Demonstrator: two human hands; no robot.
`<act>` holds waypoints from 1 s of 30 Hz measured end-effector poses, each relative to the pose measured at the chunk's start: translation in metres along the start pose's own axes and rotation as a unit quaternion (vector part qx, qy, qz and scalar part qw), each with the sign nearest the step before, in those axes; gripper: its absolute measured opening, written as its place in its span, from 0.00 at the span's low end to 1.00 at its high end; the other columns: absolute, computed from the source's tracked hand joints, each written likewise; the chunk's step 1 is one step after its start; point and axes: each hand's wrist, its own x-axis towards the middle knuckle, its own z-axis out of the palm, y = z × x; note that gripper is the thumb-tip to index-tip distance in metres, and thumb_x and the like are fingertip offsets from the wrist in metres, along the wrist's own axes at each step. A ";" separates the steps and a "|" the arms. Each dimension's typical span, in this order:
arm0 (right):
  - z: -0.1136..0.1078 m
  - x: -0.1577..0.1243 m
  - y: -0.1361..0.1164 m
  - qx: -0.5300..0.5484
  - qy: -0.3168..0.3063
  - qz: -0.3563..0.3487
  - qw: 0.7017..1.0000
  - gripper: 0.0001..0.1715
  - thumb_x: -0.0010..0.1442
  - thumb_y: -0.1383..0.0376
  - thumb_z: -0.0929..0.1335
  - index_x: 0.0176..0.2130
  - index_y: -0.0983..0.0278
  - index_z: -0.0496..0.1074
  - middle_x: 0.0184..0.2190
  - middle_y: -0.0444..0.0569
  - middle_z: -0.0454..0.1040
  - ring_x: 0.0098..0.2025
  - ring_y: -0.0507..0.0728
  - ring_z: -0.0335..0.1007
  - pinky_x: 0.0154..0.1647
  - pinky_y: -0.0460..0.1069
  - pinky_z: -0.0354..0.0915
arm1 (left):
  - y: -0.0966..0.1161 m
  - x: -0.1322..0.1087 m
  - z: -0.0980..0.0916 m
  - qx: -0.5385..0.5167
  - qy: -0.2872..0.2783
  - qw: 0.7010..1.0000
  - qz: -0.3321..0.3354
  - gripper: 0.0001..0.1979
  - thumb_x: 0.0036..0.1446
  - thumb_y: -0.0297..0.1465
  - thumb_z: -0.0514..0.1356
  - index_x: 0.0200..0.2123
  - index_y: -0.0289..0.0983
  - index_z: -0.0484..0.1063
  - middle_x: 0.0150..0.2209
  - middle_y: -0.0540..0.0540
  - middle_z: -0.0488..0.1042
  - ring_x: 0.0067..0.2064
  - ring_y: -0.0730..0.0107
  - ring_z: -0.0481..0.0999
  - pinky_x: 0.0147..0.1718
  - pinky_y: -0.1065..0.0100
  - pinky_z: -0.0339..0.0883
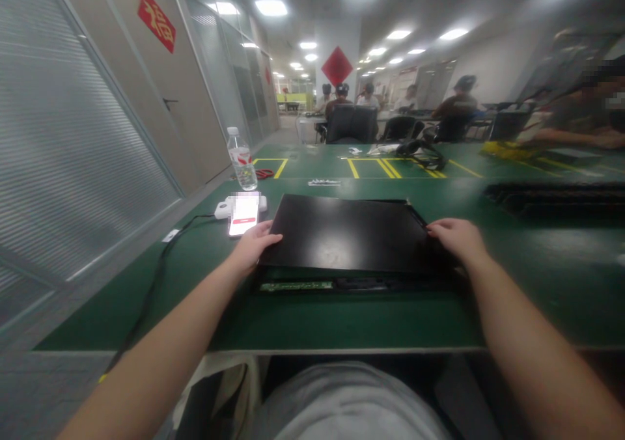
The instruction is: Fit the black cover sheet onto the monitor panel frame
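A flat black panel [342, 232], which looks like a display screen, is held between my two hands over the green table. My left hand [254, 243] grips its left edge, thumb on top and fingers underneath. At the right edge, my right hand [456, 235] pinches the panel near its far corner. Below the panel's near edge shows a dark strip with a green circuit board [295, 286]. Whether the strip is joined to the panel I cannot tell. My right fingertips are partly blurred.
Left of the panel are a lit phone [244, 213], a white power strip [223, 209] with a black cable, a water bottle [242, 160] and red-handled scissors [264, 174]. Dark stacked parts [551, 199] lie at right. A person [586, 114] sits at the far right; several others are behind.
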 end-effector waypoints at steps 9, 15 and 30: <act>-0.004 -0.006 -0.010 -0.023 0.001 0.003 1.000 0.14 0.55 0.61 0.69 0.37 0.58 0.85 0.36 0.51 0.83 0.41 0.64 0.78 0.40 0.53 0.69 | 0.002 -0.002 0.002 0.010 0.015 1.000 0.006 0.26 0.40 0.23 0.71 0.46 0.33 0.78 0.37 0.41 0.85 0.40 0.54 0.86 0.39 0.61 0.80; -0.003 -0.005 -0.008 -0.026 0.001 0.001 1.000 0.15 0.55 0.61 0.69 0.38 0.59 0.85 0.36 0.52 0.84 0.42 0.64 0.78 0.40 0.53 0.68 | 0.000 -0.001 0.002 0.009 0.011 1.000 0.020 0.26 0.39 0.24 0.72 0.46 0.33 0.78 0.37 0.42 0.85 0.39 0.55 0.85 0.38 0.62 0.79; -0.005 -0.008 -0.013 -0.092 0.007 -0.029 0.995 0.18 0.57 0.60 0.67 0.41 0.59 0.86 0.39 0.53 0.83 0.41 0.63 0.78 0.40 0.52 0.68 | -0.002 0.002 -0.001 0.029 0.019 0.999 0.013 0.27 0.39 0.26 0.72 0.47 0.33 0.78 0.35 0.43 0.85 0.37 0.56 0.85 0.38 0.61 0.79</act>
